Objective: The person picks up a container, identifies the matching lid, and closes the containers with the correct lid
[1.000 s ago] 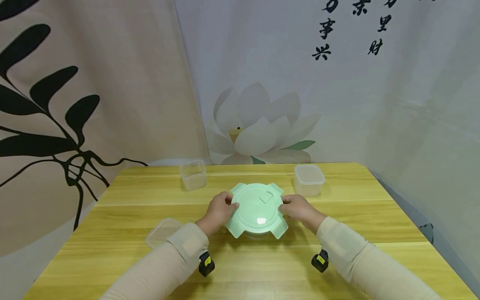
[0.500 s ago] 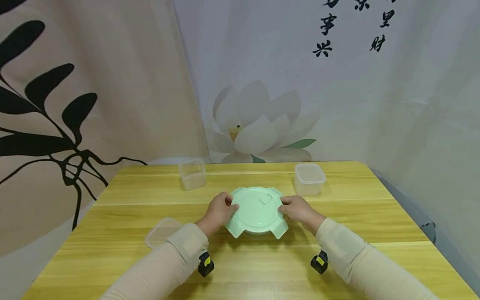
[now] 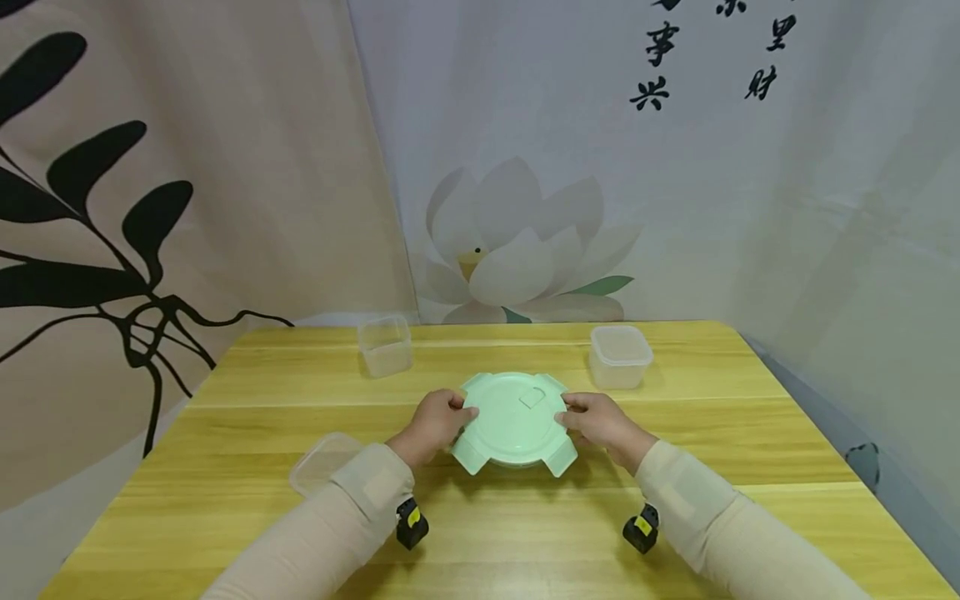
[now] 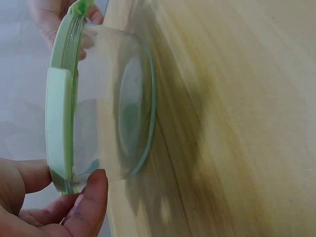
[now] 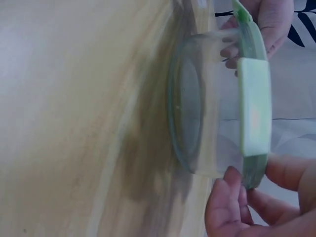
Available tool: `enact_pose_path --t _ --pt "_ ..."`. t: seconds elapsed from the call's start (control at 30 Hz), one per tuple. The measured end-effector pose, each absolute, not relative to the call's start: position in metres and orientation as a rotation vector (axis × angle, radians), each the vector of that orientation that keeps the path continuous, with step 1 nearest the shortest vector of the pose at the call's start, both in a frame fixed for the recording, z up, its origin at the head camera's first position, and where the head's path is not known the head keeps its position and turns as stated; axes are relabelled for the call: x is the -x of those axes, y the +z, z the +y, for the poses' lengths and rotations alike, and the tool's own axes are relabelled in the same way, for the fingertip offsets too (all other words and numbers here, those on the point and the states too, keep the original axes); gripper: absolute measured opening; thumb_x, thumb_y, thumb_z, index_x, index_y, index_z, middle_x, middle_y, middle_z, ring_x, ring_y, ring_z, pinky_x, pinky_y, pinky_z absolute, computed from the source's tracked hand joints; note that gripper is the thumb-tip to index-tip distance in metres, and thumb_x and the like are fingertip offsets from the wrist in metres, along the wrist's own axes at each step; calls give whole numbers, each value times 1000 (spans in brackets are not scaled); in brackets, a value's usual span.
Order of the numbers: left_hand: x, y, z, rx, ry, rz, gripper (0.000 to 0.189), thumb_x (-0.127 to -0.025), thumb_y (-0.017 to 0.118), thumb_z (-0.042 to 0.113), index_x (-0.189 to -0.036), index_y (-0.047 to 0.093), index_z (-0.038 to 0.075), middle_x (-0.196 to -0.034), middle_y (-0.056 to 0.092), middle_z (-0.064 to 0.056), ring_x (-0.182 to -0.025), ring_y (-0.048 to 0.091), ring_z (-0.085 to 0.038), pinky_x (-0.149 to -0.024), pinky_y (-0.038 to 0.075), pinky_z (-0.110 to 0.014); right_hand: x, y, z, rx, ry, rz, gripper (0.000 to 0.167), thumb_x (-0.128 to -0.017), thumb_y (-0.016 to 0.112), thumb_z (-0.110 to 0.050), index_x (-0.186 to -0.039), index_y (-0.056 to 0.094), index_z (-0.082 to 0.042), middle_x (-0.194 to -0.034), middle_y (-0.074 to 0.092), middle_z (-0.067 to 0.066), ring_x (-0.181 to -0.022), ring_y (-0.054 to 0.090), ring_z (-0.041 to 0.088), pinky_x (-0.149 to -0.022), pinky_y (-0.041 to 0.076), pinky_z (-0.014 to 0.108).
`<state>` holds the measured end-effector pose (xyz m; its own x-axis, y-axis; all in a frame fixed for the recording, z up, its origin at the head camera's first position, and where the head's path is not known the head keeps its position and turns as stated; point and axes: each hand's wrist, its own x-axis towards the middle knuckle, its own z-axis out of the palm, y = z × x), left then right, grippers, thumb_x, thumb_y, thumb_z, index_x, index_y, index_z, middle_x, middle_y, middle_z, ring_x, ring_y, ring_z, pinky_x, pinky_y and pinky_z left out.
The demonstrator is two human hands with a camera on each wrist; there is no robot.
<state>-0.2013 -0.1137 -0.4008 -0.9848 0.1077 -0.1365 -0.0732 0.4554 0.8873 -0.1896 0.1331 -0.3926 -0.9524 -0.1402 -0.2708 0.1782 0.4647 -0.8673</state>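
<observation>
A round clear glass food container (image 4: 111,106) with a mint green lid (image 3: 513,417) stands between the two hands over the middle of the table. Flaps stick out round the lid's rim; the two near ones slant toward the person. My left hand (image 3: 438,425) grips the lid's left edge, thumb on top and fingers curled under it. On the opposite edge my right hand (image 3: 600,423) holds on the same way. Both wrist views show the glass wall below the lid, with fingertips beside it. Whether the base touches the table I cannot tell.
On the wooden table (image 3: 517,542) an uncovered clear plastic box (image 3: 386,346) stands back left. A lidded translucent box (image 3: 620,357) is back right. A loose clear lid (image 3: 324,462) lies by the left forearm. Behind the table hangs a printed curtain (image 3: 517,125).
The lid's two far flaps stick out less than a second ago, and the far edge looks slightly lower. Both hands keep their grip in nearly the same place. The head view has shifted slightly.
</observation>
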Motion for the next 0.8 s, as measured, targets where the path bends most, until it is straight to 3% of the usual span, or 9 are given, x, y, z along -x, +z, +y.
enact_pose_path --t 0.2,0.4,0.53,0.67,0.8 --pt "202 -398 -114 -32 1533 2524 16 -96 58 10 -84 52 2 -66 43 -2 -55 39 -14 -53 37 -25 191 -396 131 -75 -1554 2374 53 -100 54 -15 -146 36 4 -138 44 27 -124 49 40 -93 49 49" --pt "203 -395 -115 -42 1480 2553 29 -97 57 11 -74 41 8 -57 35 -1 -50 34 -13 -50 34 -25 192 -401 131 -109 -1602 2359 49 -99 55 -16 -143 41 1 -125 56 22 -106 62 30 -86 53 43" --pt "204 -394 -115 -39 1474 2558 34 -97 57 10 -70 37 10 -56 32 0 -49 33 -13 -50 33 -25 193 -404 131 -124 -1643 2334 47 -99 56 -14 -141 43 1 -112 62 17 -89 62 20 -76 54 36" --pt "205 -394 -112 -19 1465 2588 32 -96 58 9 -70 38 10 -57 34 -1 -51 35 -13 -50 34 -25 193 -404 131 -138 -1666 2322 46 -99 56 -13 -141 43 1 -98 61 12 -78 55 17 -69 51 32" --pt "206 -395 -110 2 1470 2599 26 -96 58 8 -74 44 7 -60 38 -2 -53 38 -14 -51 35 -25 192 -404 131 -143 -1689 2308 47 -98 56 -12 -141 43 1 -100 61 13 -78 56 17 -69 52 31"
